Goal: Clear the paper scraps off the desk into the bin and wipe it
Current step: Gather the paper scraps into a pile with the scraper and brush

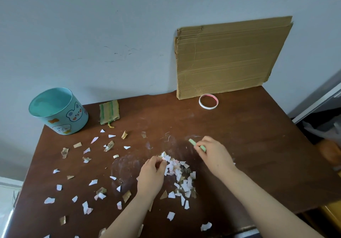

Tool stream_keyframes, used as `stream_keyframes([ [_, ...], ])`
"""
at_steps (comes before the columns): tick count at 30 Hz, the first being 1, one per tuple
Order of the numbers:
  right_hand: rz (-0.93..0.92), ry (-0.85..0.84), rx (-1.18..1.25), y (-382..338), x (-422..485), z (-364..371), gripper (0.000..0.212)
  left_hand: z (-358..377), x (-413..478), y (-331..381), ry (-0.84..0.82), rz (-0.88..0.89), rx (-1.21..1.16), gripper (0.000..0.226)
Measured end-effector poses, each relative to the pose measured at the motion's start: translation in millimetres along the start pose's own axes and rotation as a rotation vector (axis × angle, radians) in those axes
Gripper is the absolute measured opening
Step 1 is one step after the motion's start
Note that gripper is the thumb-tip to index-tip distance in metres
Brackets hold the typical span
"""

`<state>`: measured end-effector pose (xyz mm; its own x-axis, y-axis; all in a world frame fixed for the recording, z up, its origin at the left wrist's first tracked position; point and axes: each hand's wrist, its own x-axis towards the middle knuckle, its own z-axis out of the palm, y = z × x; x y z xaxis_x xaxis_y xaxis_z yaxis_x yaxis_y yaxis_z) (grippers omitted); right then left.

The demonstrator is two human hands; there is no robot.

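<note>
White, pink and tan paper scraps lie over the brown desk [249,145]. A dense heap of scraps [181,177] sits at the centre front, and several loose scraps [86,164] are spread to its left. My left hand [152,175] pinches scraps at the heap's top left edge. My right hand [214,154] holds a small green stick-shaped piece [192,141] just right of the heap. A teal bin [59,111] with cartoon animals stands open at the back left. A green and tan cloth [109,112] lies folded beside the bin.
A cardboard sheet [230,57] leans on the wall at the back right. A white tape ring [208,101] lies in front of it. White smears mark the desk's middle. The desk's right edge drops off toward dark clutter.
</note>
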<state>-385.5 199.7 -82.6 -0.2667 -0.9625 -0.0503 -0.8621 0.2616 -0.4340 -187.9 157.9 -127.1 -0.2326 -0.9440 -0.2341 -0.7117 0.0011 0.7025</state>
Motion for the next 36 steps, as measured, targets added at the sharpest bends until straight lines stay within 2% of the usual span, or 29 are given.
stream_keyframes([
  [2, 0.054, -0.033, -0.023, 8.0, -3.6, -0.3, 0.029, 1.6, -2.9, 1.3, 0.009, 0.006, -0.004, 0.014],
  [6, -0.111, -0.18, 0.029, -5.6, -24.2, 18.9, 0.03, 10.8, -12.5, 9.5, -0.004, -0.036, -0.015, 0.019],
  [9, -0.14, -0.19, 0.15, -4.8, -32.6, 13.1, 0.028, 22.4, -21.1, 19.4, -0.01, -0.051, -0.028, 0.021],
  [13, -0.07, -0.071, 0.401, 35.1, -34.9, -17.7, 0.02, 40.9, -28.9, 38.0, -0.02, -0.055, -0.044, 0.021],
  [15, 0.069, 0.046, 0.592, 62.4, -36.9, -31.1, 0.019, 53.0, -33.5, 47.5, -0.037, -0.038, -0.031, 0.019],
  [18, 0.284, 0.199, 0.814, 101.6, -37.0, -40.3, 0.025, 79.3, -38.6, 63.0, -0.091, 0.018, 0.063, 0.005],
  [20, 0.352, 0.267, 0.893, 120.7, -37.8, -41.4, 0.028, 96.6, -40.5, 72.8, -0.124, 0.077, 0.143, 0.014],
  [25, 0.405, 0.344, 0.966, 146.1, -41.5, -38.0, 0.025, 131.9, -32.0, 101.3, -0.149, 0.195, 0.267, 0.033],
  [30, 0.427, 0.366, 1.008, 162.1, -44.6, -39.2, 0.025, 161.9, -13.5, 124.5, -0.153, 0.22, 0.333, 0.04],
  [32, 0.447, 0.39, 1.025, 166.2, -44.4, -41.3, 0.024, 169.6, -8.1, 128.7, -0.132, 0.24, 0.386, 0.039],
  [36, 0.474, 0.39, 1.03, 174.0, -41.3, -42.2, 0.025, 176.0, 0.6, 131.1, -0.06, 0.261, 0.405, 0.021],
])
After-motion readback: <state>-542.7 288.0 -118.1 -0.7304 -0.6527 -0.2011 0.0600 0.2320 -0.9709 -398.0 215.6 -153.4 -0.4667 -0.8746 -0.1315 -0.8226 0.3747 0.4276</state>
